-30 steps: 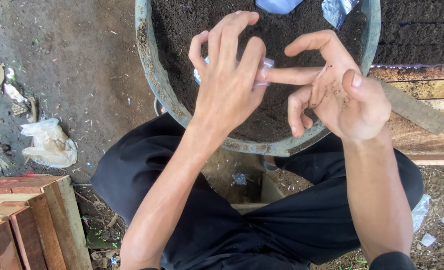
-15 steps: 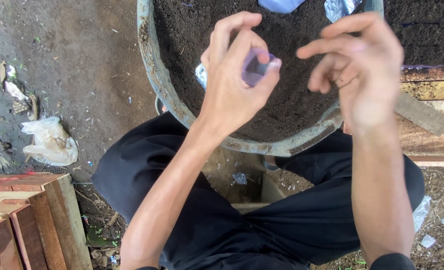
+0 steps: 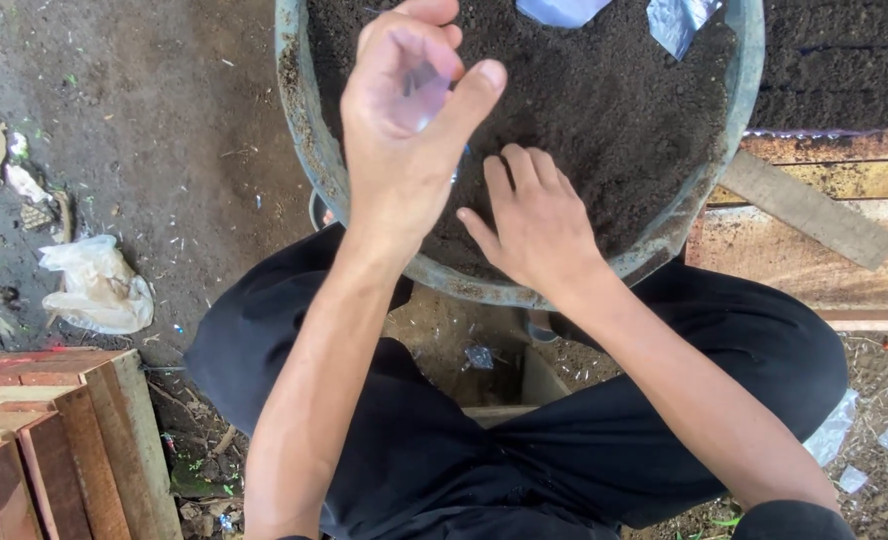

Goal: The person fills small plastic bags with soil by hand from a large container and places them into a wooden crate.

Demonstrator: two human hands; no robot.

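While left hand (image 3: 404,120) grip pinches clear thin plastic bag (image 3: 422,95), right hand (image 3: 534,215) lies flat, released, on crumbly dark soil (image 3: 604,90) in round basin (image 3: 299,120).

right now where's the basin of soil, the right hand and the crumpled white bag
basin of soil (image 3: 299,150), head view, left rim
right hand (image 3: 539,220), head view, back of hand
crumpled white bag (image 3: 94,285), head view, its middle

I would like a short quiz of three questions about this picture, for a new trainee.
1. True or false: the right hand lies on the soil.
2. What does the left hand hold? A) a small clear bag B) a trowel C) nothing
3. What holds the soil?

Key: 1 true. 2 A, a small clear bag, pinched between the fingers. 3 a round basin.
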